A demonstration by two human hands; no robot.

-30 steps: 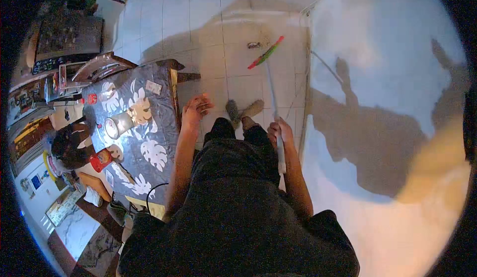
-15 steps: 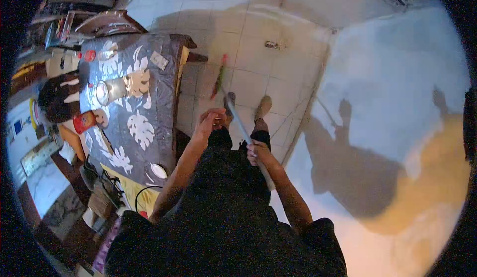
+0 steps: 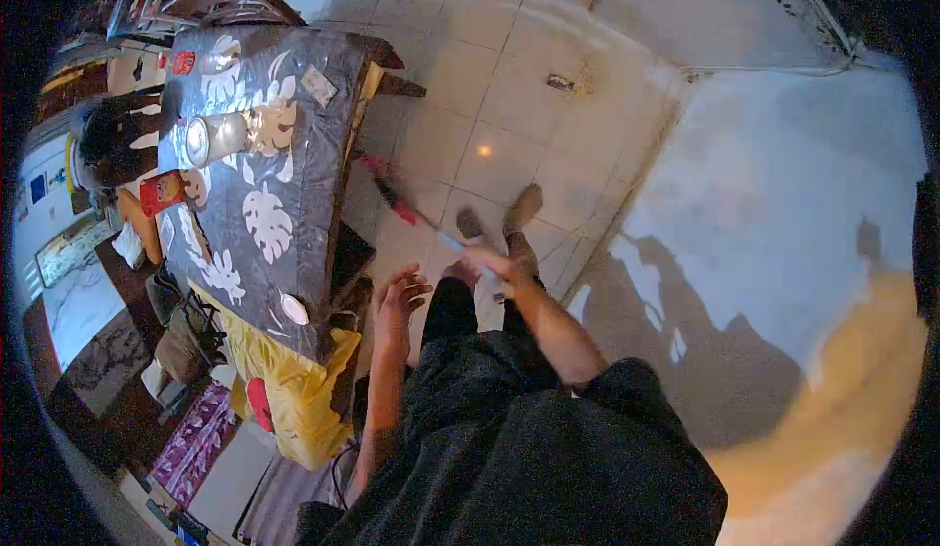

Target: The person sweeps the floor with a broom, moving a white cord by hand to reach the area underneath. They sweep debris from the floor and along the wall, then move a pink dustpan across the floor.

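Sweeping tile floor (image 3: pixel 509 144) | broom (image 3: pixel 397 201) beside leaf-print table (image 3: pixel 264 144)

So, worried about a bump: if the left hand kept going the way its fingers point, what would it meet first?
Probably the table edge: the left hand, open and empty, points up toward it. Depth is unclear.

The fisheye view bends everything toward a black round border. Light is dim and warm, brightest on the pale floor (image 3: pixel 509 144), where a small glare spot shows. The wall (image 3: pixel 783 252) goes bluish above and orange below and carries hard dark shadows. The right hand (image 3: pixel 485 264) and the broom (image 3: pixel 401 203) are smeared by motion blur. The table (image 3: pixel 284 144) edge lies in shadow.
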